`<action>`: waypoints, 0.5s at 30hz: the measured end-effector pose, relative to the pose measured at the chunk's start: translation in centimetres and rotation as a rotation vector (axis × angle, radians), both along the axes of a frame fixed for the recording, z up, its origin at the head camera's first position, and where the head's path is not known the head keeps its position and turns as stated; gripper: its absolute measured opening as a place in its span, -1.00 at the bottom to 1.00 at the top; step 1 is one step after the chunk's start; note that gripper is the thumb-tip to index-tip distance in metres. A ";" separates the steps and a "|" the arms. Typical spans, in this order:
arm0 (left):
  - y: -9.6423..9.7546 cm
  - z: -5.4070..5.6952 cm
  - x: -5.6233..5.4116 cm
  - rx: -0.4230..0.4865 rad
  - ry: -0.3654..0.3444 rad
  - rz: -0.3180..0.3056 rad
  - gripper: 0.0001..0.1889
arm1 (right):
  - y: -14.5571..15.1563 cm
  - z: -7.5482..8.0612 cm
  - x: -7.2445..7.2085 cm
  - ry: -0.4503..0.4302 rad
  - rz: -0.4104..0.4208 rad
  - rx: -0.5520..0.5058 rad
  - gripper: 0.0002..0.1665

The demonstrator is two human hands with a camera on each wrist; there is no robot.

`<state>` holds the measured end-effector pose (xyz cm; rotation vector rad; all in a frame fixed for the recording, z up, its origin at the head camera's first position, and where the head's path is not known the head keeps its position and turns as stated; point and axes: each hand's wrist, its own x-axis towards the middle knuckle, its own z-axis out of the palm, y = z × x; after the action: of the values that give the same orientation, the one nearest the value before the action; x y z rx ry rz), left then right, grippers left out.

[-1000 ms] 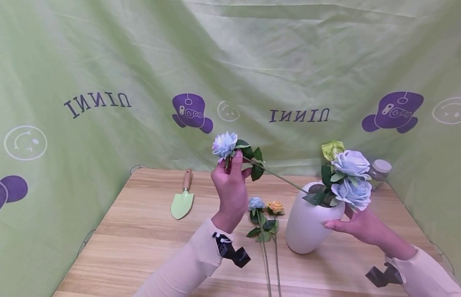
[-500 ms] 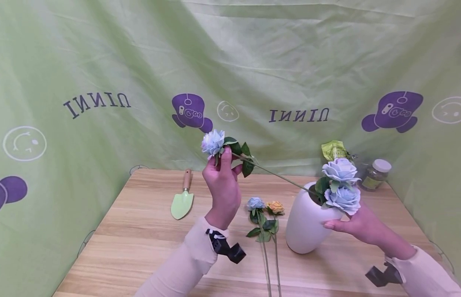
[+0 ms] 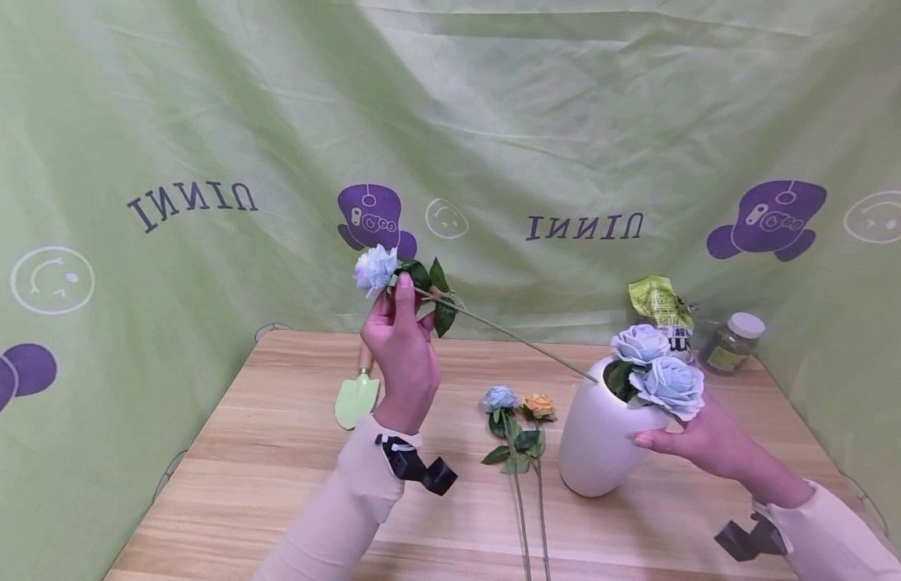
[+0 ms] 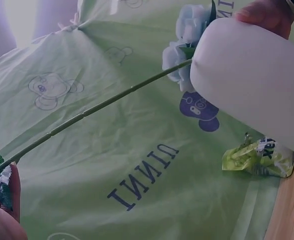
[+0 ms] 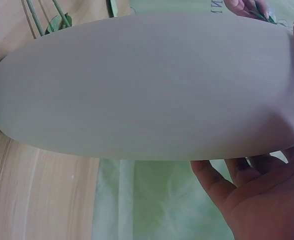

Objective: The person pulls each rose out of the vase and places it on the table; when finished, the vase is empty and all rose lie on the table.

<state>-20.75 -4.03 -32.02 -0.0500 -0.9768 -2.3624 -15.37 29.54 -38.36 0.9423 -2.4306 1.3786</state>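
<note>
My left hand pinches a pale blue rose just under its bloom, thumb and fingers among the leaves. The stem slants down to the right, its far end right at the rim of a white vase. Two more blue roses stand in the vase with their blooms leaning over its right side. Around the upper right side of the vase my right hand curls, thumb in front. In the right wrist view the vase wall fills most of the picture, with fingers along its side.
A blue rose and an orange rose lie on the wooden table. A green trowel lies behind my left forearm. Behind the vase are a green packet and a lidded jar. A green curtain surrounds the table.
My left hand has moved left and slightly up with its rose, drawing the stem's end out to the rim. The roses in the vase have shifted left and lower. My right hand keeps its place.
</note>
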 end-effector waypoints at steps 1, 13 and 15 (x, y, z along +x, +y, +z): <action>-0.1 0.1 0.0 -0.004 0.001 0.004 -0.83 | 0.0 0.0 0.0 0.000 0.002 -0.001 0.10; -1.4 0.0 -0.6 -0.004 -0.075 0.042 -0.84 | 0.0 0.0 0.1 -0.002 -0.009 0.007 0.12; -1.5 0.0 -0.7 0.000 -0.091 0.042 -0.85 | 0.0 0.0 0.1 -0.001 -0.008 0.005 0.12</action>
<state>-21.49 -5.54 -32.07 0.0779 -1.0103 -2.3434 -15.30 29.56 -38.34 0.9326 -2.4373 1.3709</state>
